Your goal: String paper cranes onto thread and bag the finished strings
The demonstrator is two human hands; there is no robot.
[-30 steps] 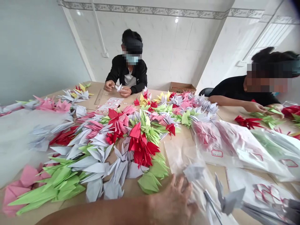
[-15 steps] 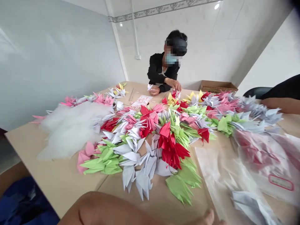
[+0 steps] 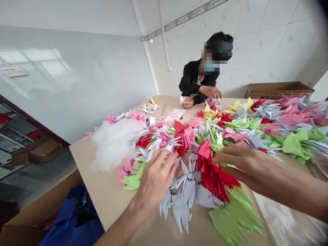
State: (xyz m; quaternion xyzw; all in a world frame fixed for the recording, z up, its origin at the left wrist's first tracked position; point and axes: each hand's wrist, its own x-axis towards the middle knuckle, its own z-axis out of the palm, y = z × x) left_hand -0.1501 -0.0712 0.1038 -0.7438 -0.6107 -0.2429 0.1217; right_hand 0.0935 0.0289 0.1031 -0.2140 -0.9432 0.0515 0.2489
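Bunches of folded-paper cranes cover the middle of the table. My left hand (image 3: 159, 176) is over pale grey cranes (image 3: 182, 201), its fingers bent and apart, with nothing seen in them. From the right, my right hand (image 3: 237, 160) reaches over the red cranes (image 3: 214, 177), fingers stretched out and pointing left. Its fingertips are beside the red paper; whether they touch it I cannot tell. Green cranes (image 3: 234, 215) lie nearer to me, below the red ones. More green cranes (image 3: 133, 176) and pink ones (image 3: 125, 169) are left of my left hand.
Across the table (image 3: 107, 191), a person (image 3: 197, 78) in black holds a pale crane. A white translucent plastic bag (image 3: 115, 140) lies at left, clear plastic (image 3: 289, 212) at right. A cardboard box (image 3: 279, 89) stands behind; a blue bag (image 3: 77, 218) sits in a box below the left edge.
Both my hands have come up from the bottom of the view to over the cranes, one on each side. My view has turned left, bringing the floor boxes into sight.
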